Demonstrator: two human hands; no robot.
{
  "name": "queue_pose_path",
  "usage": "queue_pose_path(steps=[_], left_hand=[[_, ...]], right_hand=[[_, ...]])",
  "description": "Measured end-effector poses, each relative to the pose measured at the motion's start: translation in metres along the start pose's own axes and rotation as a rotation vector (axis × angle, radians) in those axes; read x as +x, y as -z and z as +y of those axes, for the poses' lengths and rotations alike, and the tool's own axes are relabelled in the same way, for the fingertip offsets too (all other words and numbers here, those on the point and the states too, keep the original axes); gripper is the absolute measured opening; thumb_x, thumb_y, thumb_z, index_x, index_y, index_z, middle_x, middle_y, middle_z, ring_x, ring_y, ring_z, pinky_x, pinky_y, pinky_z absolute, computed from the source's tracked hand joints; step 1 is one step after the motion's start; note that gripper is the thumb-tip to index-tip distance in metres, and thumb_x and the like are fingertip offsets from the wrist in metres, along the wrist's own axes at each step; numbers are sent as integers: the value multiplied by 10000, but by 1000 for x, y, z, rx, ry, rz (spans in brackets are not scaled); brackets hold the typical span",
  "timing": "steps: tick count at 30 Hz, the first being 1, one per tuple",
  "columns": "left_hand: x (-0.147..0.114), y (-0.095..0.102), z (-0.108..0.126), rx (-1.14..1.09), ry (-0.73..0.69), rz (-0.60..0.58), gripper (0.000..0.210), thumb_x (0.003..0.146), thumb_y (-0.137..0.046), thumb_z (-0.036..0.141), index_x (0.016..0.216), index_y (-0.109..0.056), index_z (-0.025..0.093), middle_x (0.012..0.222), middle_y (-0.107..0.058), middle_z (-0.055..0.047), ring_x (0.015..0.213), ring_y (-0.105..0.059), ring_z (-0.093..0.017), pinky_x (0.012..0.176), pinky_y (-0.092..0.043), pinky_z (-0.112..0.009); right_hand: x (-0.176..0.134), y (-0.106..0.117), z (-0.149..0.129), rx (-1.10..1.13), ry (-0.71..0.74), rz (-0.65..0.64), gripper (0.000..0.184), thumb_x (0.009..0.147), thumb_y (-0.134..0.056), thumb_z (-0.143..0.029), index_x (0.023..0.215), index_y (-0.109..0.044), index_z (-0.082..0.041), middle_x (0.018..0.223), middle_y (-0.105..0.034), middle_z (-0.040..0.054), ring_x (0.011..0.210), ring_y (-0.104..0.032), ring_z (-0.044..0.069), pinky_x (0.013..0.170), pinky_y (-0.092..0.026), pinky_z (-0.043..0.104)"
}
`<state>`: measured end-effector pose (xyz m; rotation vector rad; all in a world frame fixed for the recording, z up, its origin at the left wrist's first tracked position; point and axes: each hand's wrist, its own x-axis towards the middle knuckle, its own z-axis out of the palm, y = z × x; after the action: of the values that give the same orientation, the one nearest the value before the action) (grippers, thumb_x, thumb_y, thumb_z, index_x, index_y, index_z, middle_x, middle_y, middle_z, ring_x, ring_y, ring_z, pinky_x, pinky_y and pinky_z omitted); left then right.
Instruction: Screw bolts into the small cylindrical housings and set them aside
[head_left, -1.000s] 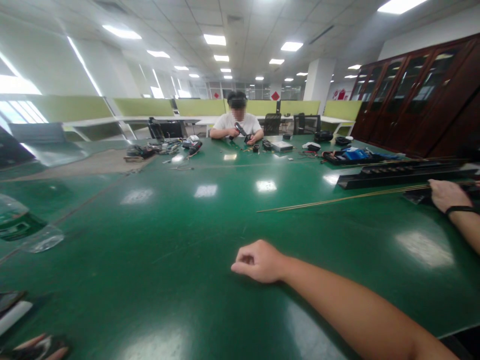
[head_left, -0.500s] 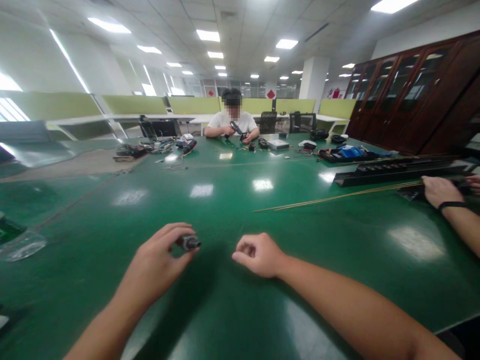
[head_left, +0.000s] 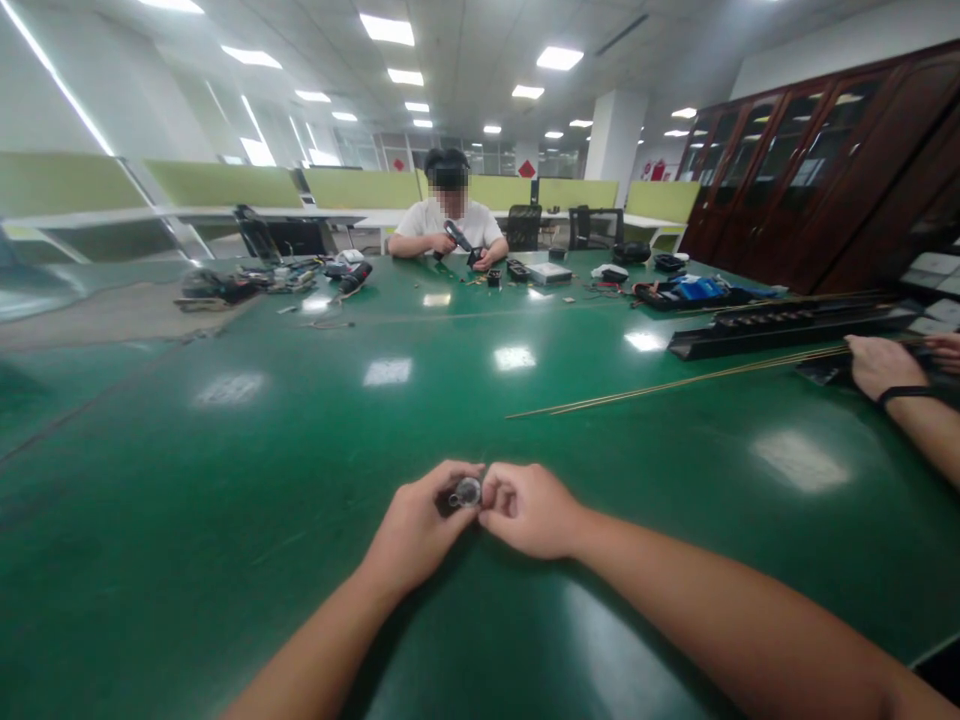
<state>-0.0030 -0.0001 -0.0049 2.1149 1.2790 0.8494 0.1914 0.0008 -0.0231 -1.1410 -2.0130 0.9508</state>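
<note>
Green worktop [head_left: 247, 520] below, I have my left hand [head_left: 416, 525] curled around 1 small round part [head_left: 469, 492]; beside it, my right hand [head_left: 536, 510] is loosely curled, its grip hidden, contents I cannot tell.

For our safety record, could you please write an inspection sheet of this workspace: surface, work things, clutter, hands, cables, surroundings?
Surface: glossy green tabletop, reflecting ceiling lights.
Job's things: small round metallic-looking part; exact type unclear.
Clutter: black-and-red drill-like tool, black tray with blue item, thin brass-coloured rods, black channel.
Hands: left hand pinches the part; right hand is curled beside it, contact unclear.
Cables: thin pale strand on the tabletop, possibly a cable.
Surroundings: co-worker opposite, another person's hand by the rods at right, wooden cabinet, yellow-green partitions.
</note>
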Motion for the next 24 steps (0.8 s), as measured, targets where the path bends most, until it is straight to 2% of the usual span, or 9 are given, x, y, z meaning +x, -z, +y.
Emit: queue_pose_path(steps=[6, 13, 18, 24], left_hand=[[-1, 0, 7, -13, -43, 2, 236, 812, -626, 220, 1038, -692, 238, 1026, -746, -10, 918, -704, -183, 889, -547, -289], [-1, 0, 5, -1, -51, -14, 264, 802, -643, 198, 1057, -686, 252, 1005, -744, 8, 904, -702, -171, 858, -541, -268], [-2, 0, 4, 10, -45, -19, 234, 798, -668, 240, 1032, -682, 239, 963, -742, 3, 859, -697, -177, 808, -538, -263], [-2, 0, 4, 11, -48, -19, 215, 803, -678, 261, 1018, -680, 257, 959, -735, 27, 847, -688, -163, 777, -514, -243]], right_hand=[[-2, -1, 2, 12, -11, -2, 110, 784, -672, -230, 816, -569, -213, 664, -609, -41, 563, -537, 104, 529, -359, 209], [-1, -1, 4, 20, 8, -1, 129, 787, -676, -243, 802, -552, -210, 652, -588, -47, 556, -516, 99, 521, -349, 208], [-1, 1, 2, -5, 0, -9, 142, 789, -683, -257, 808, -552, -207, 650, -580, -49, 549, -508, 96, 513, -338, 206], [-2, 2, 0, -8, 4, 0, 232, 804, -705, -366, 818, -535, -210, 648, -574, -49, 568, -520, 101, 535, -349, 211]])
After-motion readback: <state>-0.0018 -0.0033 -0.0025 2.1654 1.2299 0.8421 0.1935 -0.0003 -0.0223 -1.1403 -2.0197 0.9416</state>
